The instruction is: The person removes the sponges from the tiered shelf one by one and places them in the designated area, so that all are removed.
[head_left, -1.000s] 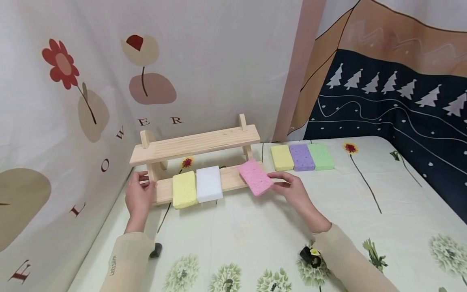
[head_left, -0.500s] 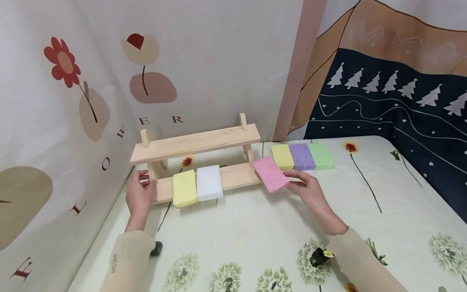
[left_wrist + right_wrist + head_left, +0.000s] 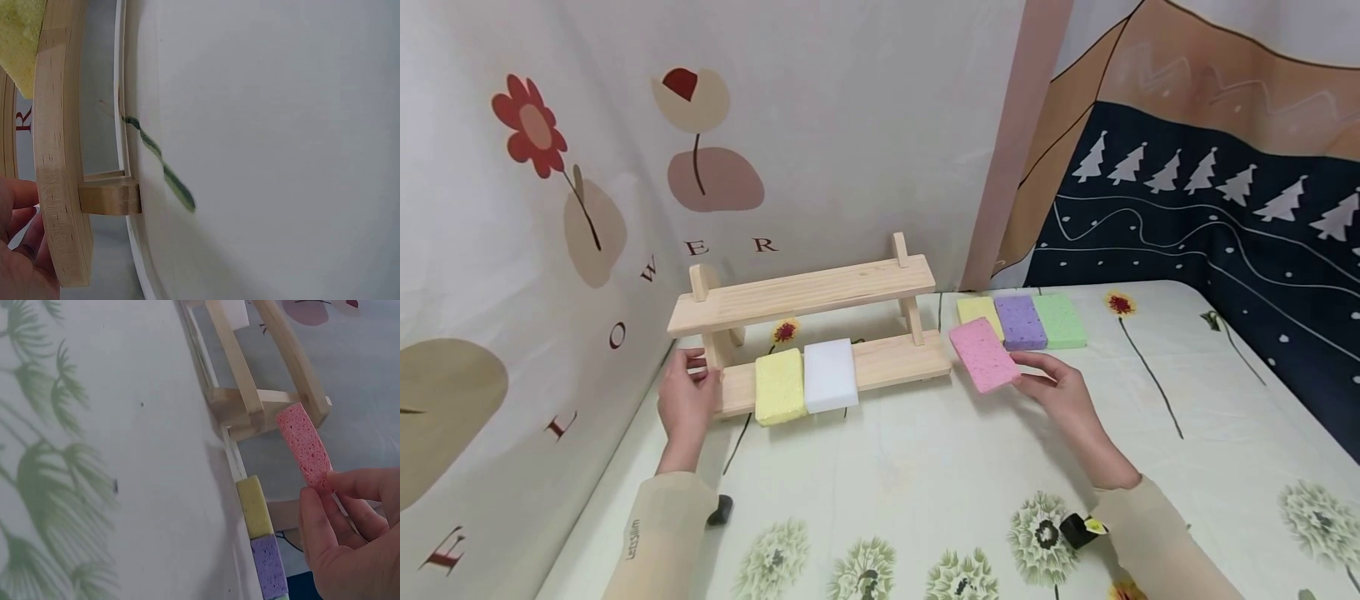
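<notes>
My right hand (image 3: 1060, 392) pinches a pink sponge (image 3: 983, 354) by its right end, just off the shelf's right end and partly in front of a yellow sponge (image 3: 977, 310). Thumb and fingers meet on the sponge's edge in the right wrist view. At the far left, my left hand (image 3: 688, 400) grips the left end of a two-tier wooden shelf (image 3: 805, 293); some fingers are hidden behind the wood. On the lower board (image 3: 902, 360) lie a second yellow sponge (image 3: 779, 387) and a white sponge (image 3: 831, 375), side by side.
Beyond the shelf's right end, a purple sponge (image 3: 1021, 322) and a green sponge (image 3: 1060, 321) lie in a row with the yellow one. The table has a flower-print cloth (image 3: 880, 483). Printed curtains (image 3: 850, 125) hang close behind the shelf.
My right hand has carried the pink sponge to the right, from above the lower board's right end to beyond it. The left hand and the shelf have stayed in place.
</notes>
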Demonstrator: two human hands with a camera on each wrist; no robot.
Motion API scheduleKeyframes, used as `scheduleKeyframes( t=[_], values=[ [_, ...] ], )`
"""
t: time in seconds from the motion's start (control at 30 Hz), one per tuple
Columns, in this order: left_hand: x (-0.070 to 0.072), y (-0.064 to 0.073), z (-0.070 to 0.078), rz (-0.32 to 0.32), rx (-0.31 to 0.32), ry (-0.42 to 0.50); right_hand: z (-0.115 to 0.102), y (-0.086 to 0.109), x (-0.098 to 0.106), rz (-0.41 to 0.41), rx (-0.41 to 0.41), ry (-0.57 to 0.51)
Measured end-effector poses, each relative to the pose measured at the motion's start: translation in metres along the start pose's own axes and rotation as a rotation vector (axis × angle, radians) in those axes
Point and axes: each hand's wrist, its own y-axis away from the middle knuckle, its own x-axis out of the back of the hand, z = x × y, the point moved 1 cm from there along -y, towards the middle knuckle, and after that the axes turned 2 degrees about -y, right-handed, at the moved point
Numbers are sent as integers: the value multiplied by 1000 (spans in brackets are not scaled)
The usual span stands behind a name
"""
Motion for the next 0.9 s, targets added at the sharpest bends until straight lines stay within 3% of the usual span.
scheduleKeyframes(
  t=[0.27, 0.9],
  values=[
    [0, 0, 2, -6, 16, -13, 4, 0, 9, 31, -20, 39],
    [1, 1, 2, -21, 26, -11, 16, 0, 16, 0, -82, 193]
  ],
)
